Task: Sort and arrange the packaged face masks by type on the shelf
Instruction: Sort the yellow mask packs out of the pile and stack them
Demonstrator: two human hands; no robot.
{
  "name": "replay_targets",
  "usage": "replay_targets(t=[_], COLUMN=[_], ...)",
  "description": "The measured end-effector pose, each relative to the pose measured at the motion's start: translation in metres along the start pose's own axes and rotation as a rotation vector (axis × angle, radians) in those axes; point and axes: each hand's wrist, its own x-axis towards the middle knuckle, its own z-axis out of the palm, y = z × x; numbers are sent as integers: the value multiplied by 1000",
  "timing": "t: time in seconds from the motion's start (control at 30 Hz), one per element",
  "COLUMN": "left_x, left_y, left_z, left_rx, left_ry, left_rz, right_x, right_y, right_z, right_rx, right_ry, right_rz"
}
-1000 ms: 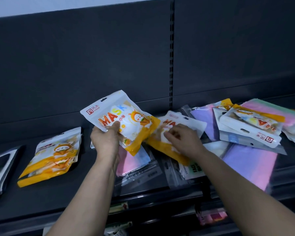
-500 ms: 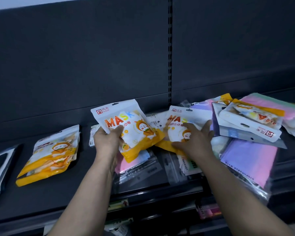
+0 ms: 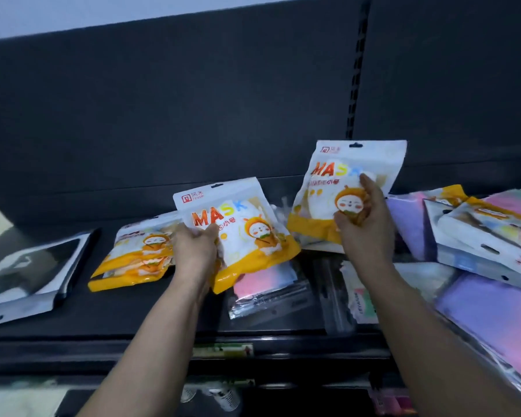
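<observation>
shelf lip (image 3: pixel 298 352): dark, with a green-and-yellow label strip on its front edge.
clear pouch (image 3: pixel 265 288): flat on the shelf between the forearms, pink masks inside; print too blurred to read.
lilac pack (image 3: pixel 487 314): clear wrap at right, lilac-to-pink masks inside.
left hand (image 3: pixel 194 251): fingers curled round the left pouch's lower left edge.
left pouch (image 3: pixel 253 233): white and orange, tilted, held above the clear pouch; reads "mask", red square logo, cartoon face.
orange stack (image 3: pixel 133 260): matching pouches, flat, just left of the left hand.
right hand (image 3: pixel 366 227): grips the right pouch.
right pouch (image 3: pixel 328 188): same "mask" print, held upright above the pile.
back panel (image 3: pixel 193 115): dark.
</observation>
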Motion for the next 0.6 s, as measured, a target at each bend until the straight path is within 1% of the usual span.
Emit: replay_targets(t=[0.03, 0.1, 0.17, 0.23, 0.33, 0.43, 0.47, 0.5, 0.53, 0.57, 0.6], left_x=[4, 19, 32, 36, 51, 86, 101, 115, 126, 131, 132], left_y=[2, 1, 4, 12, 16, 24, 27, 30, 30, 29, 25], left_z=[-15, -51, -89, -122, -165, -183, -184, -185, -186, -184, -183], left_rx=[24, 74, 105, 117, 45, 71, 130, 261, 479, 681, 829], left_ry=[25, 64, 113, 152, 155, 128, 138, 151, 171, 144, 50], left_rz=[23, 54, 51, 13, -53, -95, -83, -43, 21, 107, 203], right_x=[-4, -13, -25, -36, -52, -65, -70, -74, -77, -80, -83], right_y=[-6, -17, -25, -30, -41, -52, -56, -59, -61, -62, -63], right_z=[11, 33, 57, 78, 108, 131, 138, 145, 152, 157, 163], right_rx=[101, 302, 401, 436, 410, 418, 421, 418, 413, 402, 388], right_ry=[-37, -170, -265, -299, -367, -390, -389, -382, -373, -368, -363], right_rz=[15, 117, 210, 248, 264, 252, 246, 239, 228, 220, 209])
